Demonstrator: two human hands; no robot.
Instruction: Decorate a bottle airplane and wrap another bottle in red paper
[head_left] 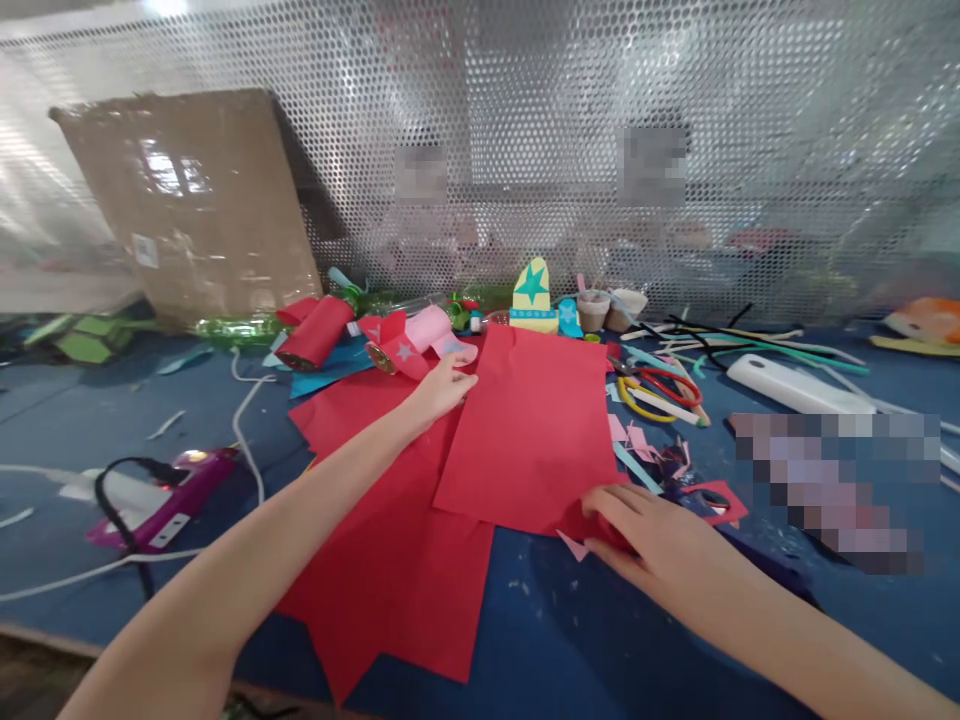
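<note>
A flat red paper sheet lies across other red paper on the blue table. At its left edge is my left hand, thumb and fingers closed on the margin. My right hand has its fingers curled over the lower right corner, which bends up; part of the grip is hidden. A small pink paper scrap lies by the right fingertips. Just beyond my left hand are a red tube and a pink tube with star-decorated red paper.
Red-and-yellow-handled scissors, a white glue gun and paper scraps lie to the right. A purple power strip with cables is at left. Behind stand a cardboard sheet, a yellow cutout with a green star and small cups.
</note>
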